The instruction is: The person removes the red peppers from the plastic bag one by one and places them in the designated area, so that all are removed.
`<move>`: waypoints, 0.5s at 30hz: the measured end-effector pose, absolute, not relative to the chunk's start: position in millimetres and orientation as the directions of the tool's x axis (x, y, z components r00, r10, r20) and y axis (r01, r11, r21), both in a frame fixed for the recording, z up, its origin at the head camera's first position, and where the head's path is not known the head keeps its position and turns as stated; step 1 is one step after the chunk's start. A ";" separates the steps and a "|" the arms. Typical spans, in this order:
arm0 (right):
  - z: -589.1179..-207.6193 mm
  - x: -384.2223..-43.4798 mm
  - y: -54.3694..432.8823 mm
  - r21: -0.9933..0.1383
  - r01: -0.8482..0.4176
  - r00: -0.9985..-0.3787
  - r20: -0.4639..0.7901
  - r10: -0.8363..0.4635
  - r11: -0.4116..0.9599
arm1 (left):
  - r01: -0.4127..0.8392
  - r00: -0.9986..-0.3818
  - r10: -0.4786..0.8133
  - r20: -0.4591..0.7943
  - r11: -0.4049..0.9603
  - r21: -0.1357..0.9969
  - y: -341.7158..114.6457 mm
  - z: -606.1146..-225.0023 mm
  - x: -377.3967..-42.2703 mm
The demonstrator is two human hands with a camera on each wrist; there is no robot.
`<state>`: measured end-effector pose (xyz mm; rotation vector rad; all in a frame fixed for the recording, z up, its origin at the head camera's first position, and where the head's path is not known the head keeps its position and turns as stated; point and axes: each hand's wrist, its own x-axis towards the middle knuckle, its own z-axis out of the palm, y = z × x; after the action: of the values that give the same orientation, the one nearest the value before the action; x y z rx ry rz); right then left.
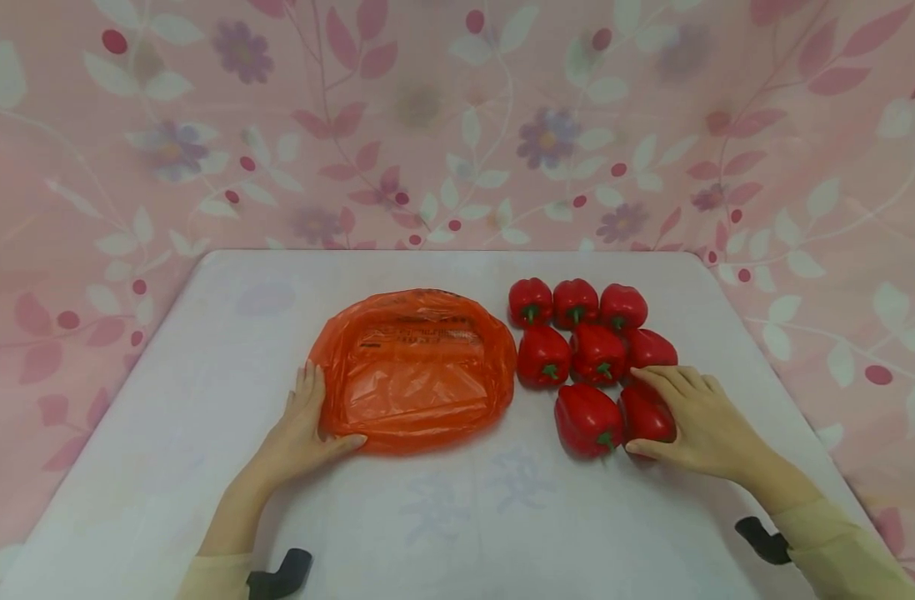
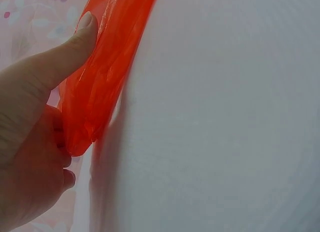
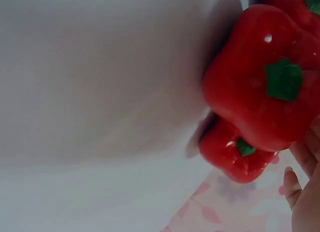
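An orange plastic bag (image 1: 416, 437) stands on the table, its mouth spread wide and its rim rolled. My left hand (image 1: 307, 425) holds the bag's near left corner, thumb along the front and fingers along the left side. The left wrist view shows the thumb lying on the orange plastic (image 2: 102, 77), with part of the fingers hidden behind it. At the right, my right hand (image 1: 701, 421) grips a red bell pepper (image 1: 647, 414), thumb in front and fingers behind. Another red bell pepper (image 1: 588, 421) lies close at its left.
Several more red bell peppers stand in rows behind, among them a middle one (image 1: 598, 353) and a back one (image 1: 531, 302). They sit close to the bag's right side. The white table (image 1: 465, 517) ends at the back against a pink floral cloth (image 1: 427, 125).
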<state>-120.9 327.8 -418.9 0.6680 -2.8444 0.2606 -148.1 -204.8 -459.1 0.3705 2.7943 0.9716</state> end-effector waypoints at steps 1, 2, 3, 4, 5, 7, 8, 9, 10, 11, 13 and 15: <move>-417.7 -121.8 325.3 -0.122 -0.461 -0.871 0.251 -0.422 0.879 | 0.180 -0.956 0.284 -0.068 0.758 0.627 -204.9 -459.1 -148.2; -416.5 -122.7 322.9 -0.118 -0.468 -0.866 0.260 -0.427 0.876 | 0.181 -0.956 0.284 -0.068 0.759 0.625 -205.0 -459.1 -148.2; -415.3 -123.7 320.4 -0.115 -0.472 -0.861 0.270 -0.430 0.874 | 0.181 -0.957 0.284 -0.067 0.758 0.626 -205.1 -459.1 -148.3; -414.1 -124.8 317.9 -0.111 -0.478 -0.856 0.280 -0.434 0.871 | 0.180 -0.957 0.284 -0.068 0.758 0.627 -205.2 -459.1 -148.3; -412.9 -125.9 315.4 -0.110 -0.483 -0.852 0.289 -0.437 0.869 | 0.181 -0.957 0.284 -0.066 0.757 0.628 -205.3 -459.1 -148.3; -410.2 -128.3 310.5 -0.102 -0.491 -0.843 0.308 -0.441 0.865 | 0.181 -0.957 0.283 -0.065 0.756 0.630 -205.5 -459.0 -148.0; -408.9 -129.5 308.1 -0.099 -0.493 -0.839 0.317 -0.442 0.864 | 0.180 -0.957 0.283 -0.066 0.756 0.630 -205.5 -459.0 -147.9; -407.6 -130.7 305.7 -0.097 -0.495 -0.836 0.326 -0.442 0.864 | 0.182 -0.957 0.283 -0.064 0.755 0.630 -205.5 -458.9 -147.7; -406.1 -131.8 303.2 -0.096 -0.495 -0.834 0.332 -0.441 0.864 | 0.184 -0.957 0.284 -0.062 0.756 0.628 -205.5 -458.9 -147.5; -404.7 -132.9 300.9 -0.095 -0.494 -0.833 0.339 -0.438 0.864 | 0.186 -0.957 0.285 -0.061 0.758 0.626 -205.3 -458.7 -147.3; -401.9 -135.2 295.9 -0.091 -0.492 -0.829 0.351 -0.435 0.866 | 0.191 -0.957 0.286 -0.056 0.760 0.622 -205.2 -458.4 -147.0; -399.0 -137.2 291.0 -0.091 -0.493 -0.826 0.362 -0.433 0.865 | 0.195 -0.957 0.287 -0.052 0.763 0.616 -205.2 -458.2 -146.5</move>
<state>-137.2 291.0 -399.0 0.6928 -2.7070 0.2579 -146.5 -205.2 -458.2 0.3869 2.8137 0.9589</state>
